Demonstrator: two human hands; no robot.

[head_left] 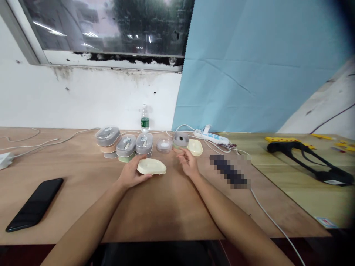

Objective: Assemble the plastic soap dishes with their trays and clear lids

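My left hand (131, 173) is closed round the near edge of a cream oval container (151, 166) and holds it just above the wooden table (83, 184). To its right my right hand (188, 162) hovers with fingers loosely spread and nothing in it. Just beyond that hand lie a second cream oval piece (195, 147) and a grey-lidded oval box (180, 140). Behind my left hand stand several stacked oval boxes with clear grey lids (126, 146) and a small clear lid (164, 145).
A black phone (34, 204) lies at the near left. A small water bottle (144, 119) stands by the wall. A white power strip (212, 137) with cables sits at the back right, a blurred dark item (229, 171) beside it. A black and yellow tool (307, 159) lies far right.
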